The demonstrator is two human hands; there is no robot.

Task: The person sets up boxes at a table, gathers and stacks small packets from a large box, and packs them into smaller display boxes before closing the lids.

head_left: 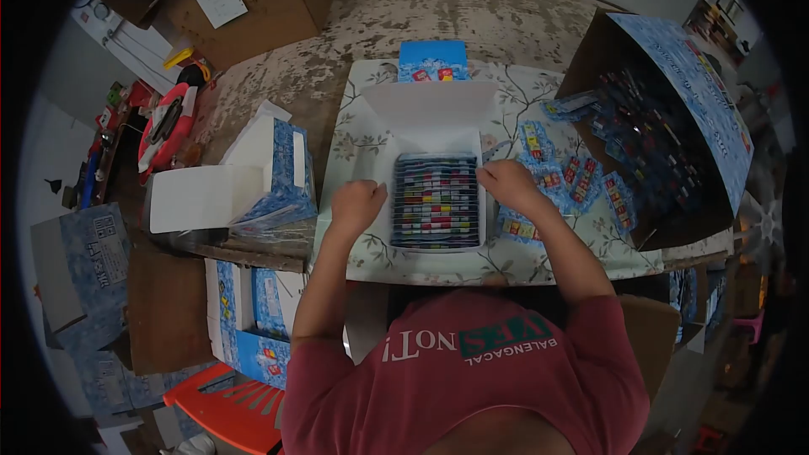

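Observation:
An open white carton [438, 125] stands on the table with its lid raised at the far side. Inside it, thin colourful packets [436, 202] are packed in a dense stack of rows. Beside the carton's left wall is my left hand [360, 205], its fingers curled closed. My right hand [508, 184], also closed, is against or very near the right wall. From this angle I cannot make out what either hand grips, if anything. Several loose blister-like packets [581, 179] lie to the right of my right hand.
A large cardboard box [704, 109] lies tipped on the right, dark packets spilling toward the floral tablecloth [362, 259]. An opened blue-and-white carton [286, 164] stands at left. Behind the white carton is a blue box [432, 61]. An orange chair [227, 409] is at lower left.

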